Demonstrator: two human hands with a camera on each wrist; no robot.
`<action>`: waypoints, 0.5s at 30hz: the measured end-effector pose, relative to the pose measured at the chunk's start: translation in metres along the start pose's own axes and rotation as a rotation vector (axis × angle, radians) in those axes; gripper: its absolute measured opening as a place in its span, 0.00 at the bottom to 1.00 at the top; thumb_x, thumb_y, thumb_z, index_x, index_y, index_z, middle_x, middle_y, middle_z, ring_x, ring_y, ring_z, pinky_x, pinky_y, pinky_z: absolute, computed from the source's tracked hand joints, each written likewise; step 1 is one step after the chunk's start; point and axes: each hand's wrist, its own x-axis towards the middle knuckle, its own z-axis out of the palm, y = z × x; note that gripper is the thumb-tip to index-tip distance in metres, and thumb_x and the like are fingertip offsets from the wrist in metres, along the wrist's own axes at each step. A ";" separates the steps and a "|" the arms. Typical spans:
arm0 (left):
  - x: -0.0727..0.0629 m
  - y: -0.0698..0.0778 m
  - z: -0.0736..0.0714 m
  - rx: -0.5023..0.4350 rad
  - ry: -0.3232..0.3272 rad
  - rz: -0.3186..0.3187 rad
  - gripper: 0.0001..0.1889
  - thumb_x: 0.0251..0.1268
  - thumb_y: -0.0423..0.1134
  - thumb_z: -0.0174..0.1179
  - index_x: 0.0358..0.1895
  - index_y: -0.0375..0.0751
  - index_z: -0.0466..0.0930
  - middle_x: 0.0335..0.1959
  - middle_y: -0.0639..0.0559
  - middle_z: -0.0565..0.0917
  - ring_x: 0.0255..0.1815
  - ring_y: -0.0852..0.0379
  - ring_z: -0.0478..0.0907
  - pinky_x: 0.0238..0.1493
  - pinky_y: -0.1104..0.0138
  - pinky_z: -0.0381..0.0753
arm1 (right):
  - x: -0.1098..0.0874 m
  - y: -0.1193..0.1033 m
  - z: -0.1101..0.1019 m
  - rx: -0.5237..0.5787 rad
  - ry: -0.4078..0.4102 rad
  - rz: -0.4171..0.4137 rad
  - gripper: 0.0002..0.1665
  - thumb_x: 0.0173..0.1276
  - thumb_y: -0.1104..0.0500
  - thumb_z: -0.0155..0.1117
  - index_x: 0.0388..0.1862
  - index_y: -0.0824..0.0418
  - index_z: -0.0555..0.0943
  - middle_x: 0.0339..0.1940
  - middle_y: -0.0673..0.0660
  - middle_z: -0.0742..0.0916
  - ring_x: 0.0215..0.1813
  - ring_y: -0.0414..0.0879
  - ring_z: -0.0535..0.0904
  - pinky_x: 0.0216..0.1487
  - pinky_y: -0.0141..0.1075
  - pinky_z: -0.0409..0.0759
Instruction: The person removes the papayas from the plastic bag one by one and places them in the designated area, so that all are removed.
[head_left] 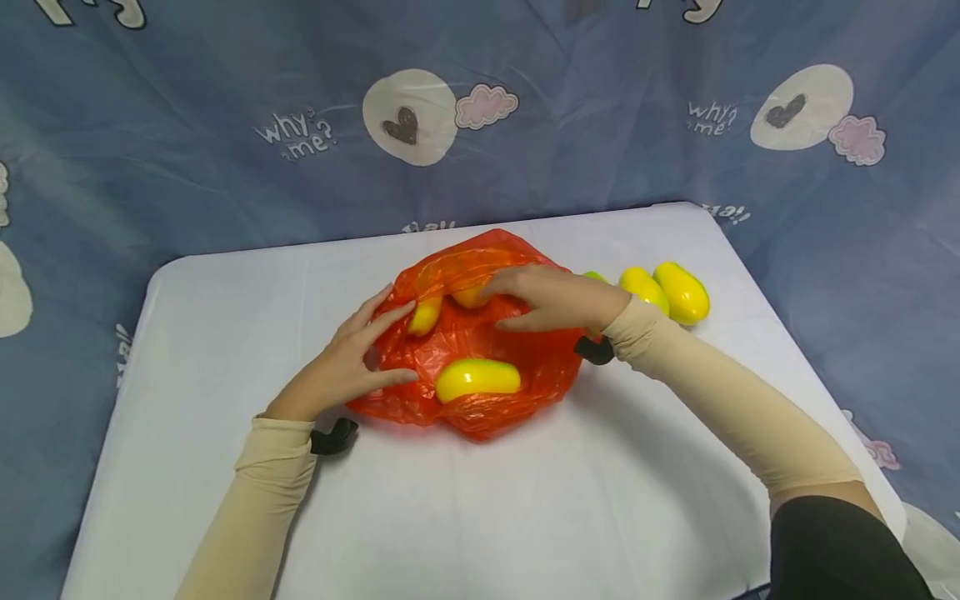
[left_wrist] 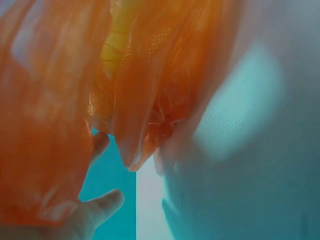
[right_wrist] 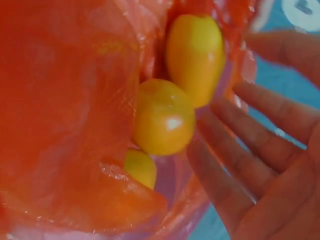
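A thin red plastic bag (head_left: 442, 417) lies with its mouth gaping on the table, and several yellow fruits show inside it. Nearest the front rim is a glossy yellow mango-shaped fruit (head_left: 477, 379); farther in are a round yellow fruit (right_wrist: 164, 117) and a longer one (right_wrist: 195, 55). At the bag's left side, my left hand (head_left: 337, 367) has its fingers and thumb spread against the plastic, partly hidden by it in the left wrist view. Over the mouth reaches my right hand (head_left: 551, 296), fingers extended beside the fruits, gripping none of them.
Right of the bag, two yellow mango-shaped fruits (head_left: 681, 293) lie together, and a greenish one (head_left: 595, 276) is partly hidden behind my right hand. A white cloth covers the table (head_left: 525, 517). Behind it hangs a blue patterned curtain (head_left: 570, 158).
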 end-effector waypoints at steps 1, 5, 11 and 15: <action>0.000 0.000 0.000 -0.003 0.001 0.000 0.51 0.56 0.67 0.72 0.82 0.73 0.53 0.87 0.60 0.39 0.85 0.35 0.46 0.73 0.26 0.59 | 0.004 -0.001 0.000 -0.015 -0.005 0.008 0.29 0.74 0.53 0.67 0.71 0.59 0.78 0.69 0.54 0.83 0.75 0.50 0.75 0.78 0.46 0.71; -0.002 0.001 -0.001 -0.012 0.009 -0.010 0.51 0.55 0.67 0.72 0.81 0.75 0.54 0.87 0.60 0.40 0.85 0.37 0.46 0.73 0.27 0.61 | 0.019 0.000 0.001 -0.045 -0.011 0.055 0.30 0.74 0.53 0.67 0.72 0.60 0.77 0.68 0.56 0.83 0.71 0.51 0.77 0.77 0.46 0.73; -0.005 0.004 -0.002 -0.004 0.021 -0.020 0.51 0.53 0.69 0.72 0.80 0.79 0.54 0.87 0.63 0.40 0.86 0.38 0.46 0.72 0.28 0.62 | 0.038 0.004 0.002 -0.100 0.006 0.093 0.32 0.73 0.52 0.67 0.71 0.64 0.75 0.56 0.59 0.84 0.53 0.50 0.78 0.60 0.42 0.81; -0.006 0.005 -0.002 0.004 0.022 -0.029 0.50 0.53 0.69 0.72 0.79 0.82 0.53 0.87 0.65 0.40 0.86 0.39 0.45 0.72 0.27 0.63 | 0.047 0.005 0.005 -0.087 0.026 0.131 0.34 0.71 0.50 0.70 0.70 0.63 0.74 0.57 0.59 0.83 0.54 0.51 0.78 0.61 0.42 0.82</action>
